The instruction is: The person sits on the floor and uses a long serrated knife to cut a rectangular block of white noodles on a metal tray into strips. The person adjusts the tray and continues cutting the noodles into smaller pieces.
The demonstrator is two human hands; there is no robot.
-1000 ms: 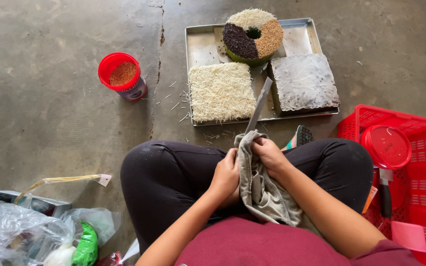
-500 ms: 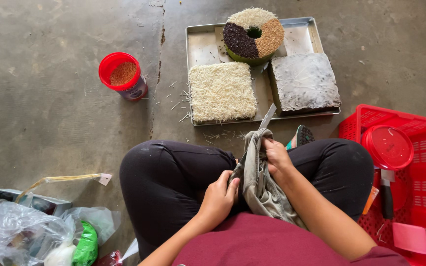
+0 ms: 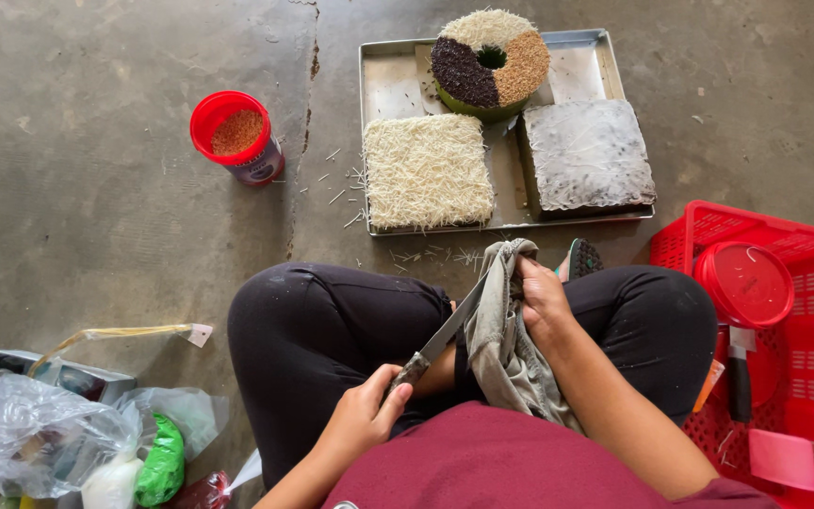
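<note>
Concrete floor (image 3: 96,188): left hand (image 3: 362,415) clamped the knife (image 3: 445,330) handle; right fingers (image 3: 541,292) pinched grey cloth (image 3: 506,330) around its blade, wiping.

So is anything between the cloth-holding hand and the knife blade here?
Yes, the grey cloth itself: the right hand pinches it around the blade of the knife, so fabric separates fingers from metal. The left hand has the handle in a bare grip.
</note>
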